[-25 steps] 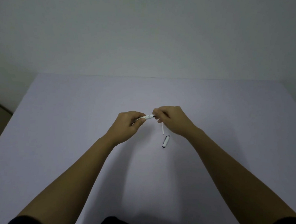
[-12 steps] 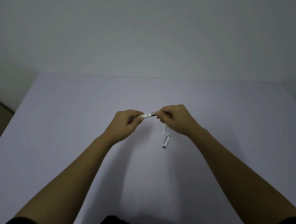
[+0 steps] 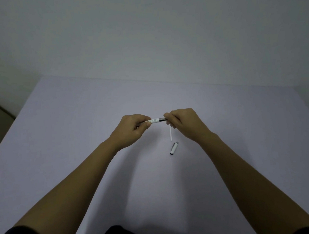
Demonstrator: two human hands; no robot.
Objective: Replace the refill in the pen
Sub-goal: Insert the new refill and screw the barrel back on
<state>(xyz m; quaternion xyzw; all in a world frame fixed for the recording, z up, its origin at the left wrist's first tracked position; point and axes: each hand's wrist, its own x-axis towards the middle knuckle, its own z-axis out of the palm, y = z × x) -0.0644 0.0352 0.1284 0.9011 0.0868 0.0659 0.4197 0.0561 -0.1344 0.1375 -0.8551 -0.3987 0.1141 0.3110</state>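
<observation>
White pen [image 3: 155,120] (print unreadable) pinched at opposite ends by left hand [image 3: 132,130] and right hand [image 3: 184,123].

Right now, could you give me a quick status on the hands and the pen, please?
Both hands, left and right, shut on pen, held above table. Refill and cap lying below the right hand. Nothing in the way.

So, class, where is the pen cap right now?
In the head view, the cap lies on the table, right of centre, just below the thin white refill and beside the right hand's wrist.
</observation>
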